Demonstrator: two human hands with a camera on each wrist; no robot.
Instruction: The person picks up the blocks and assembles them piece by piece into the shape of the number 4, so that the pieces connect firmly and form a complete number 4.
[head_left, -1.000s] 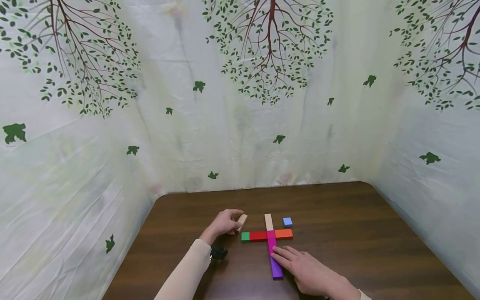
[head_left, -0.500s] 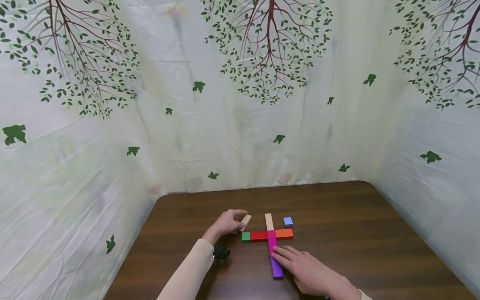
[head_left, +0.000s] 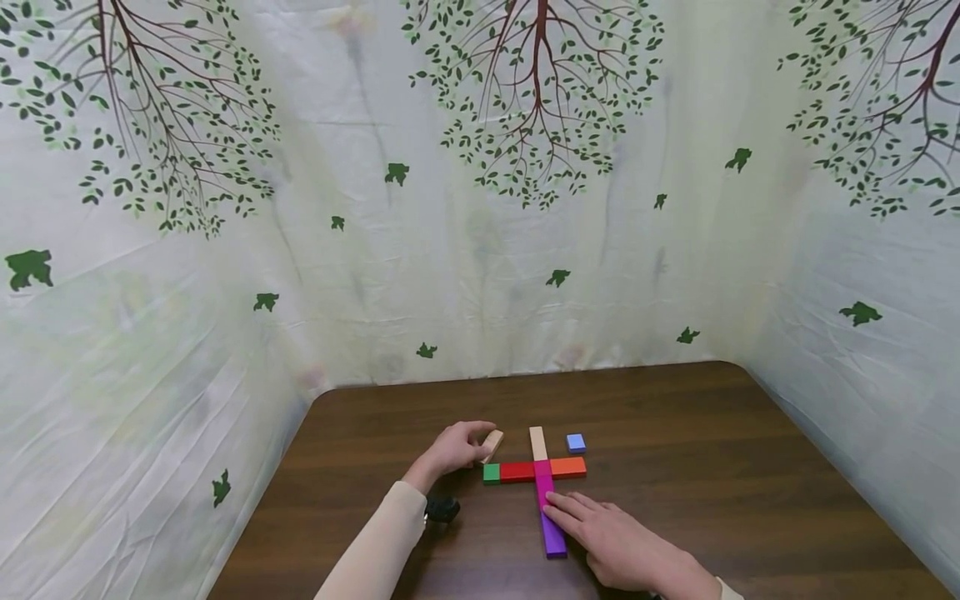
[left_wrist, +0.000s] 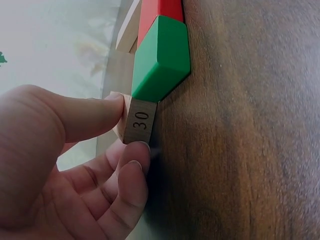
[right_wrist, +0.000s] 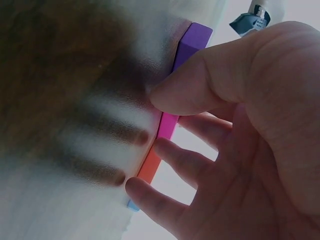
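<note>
My left hand (head_left: 452, 447) pinches a plain wooden block (left_wrist: 141, 120) between thumb and fingers; its end, marked "30", is beside the green block (left_wrist: 165, 57). In the head view that block lies tilted just behind the green one. A red block (head_left: 517, 472) continues the row to a magenta block (head_left: 543, 479), with an orange block (head_left: 567, 467) on the other side. Toward me the magenta block runs into a purple block (head_left: 554, 543). My right hand (head_left: 618, 537) rests with extended fingers against the magenta and purple blocks.
Another plain wooden block (head_left: 538, 443) extends away from the magenta block. A small blue block (head_left: 575, 443) stands apart, behind the orange one. All lie on a brown wooden table (head_left: 712, 467), enclosed by a pale cloth (head_left: 480, 308) printed with trees and leaves.
My left hand has shifted slightly right with the wooden block, closer to the green block, and has stayed nearly still since half a second ago. The right hand has not visibly moved.
</note>
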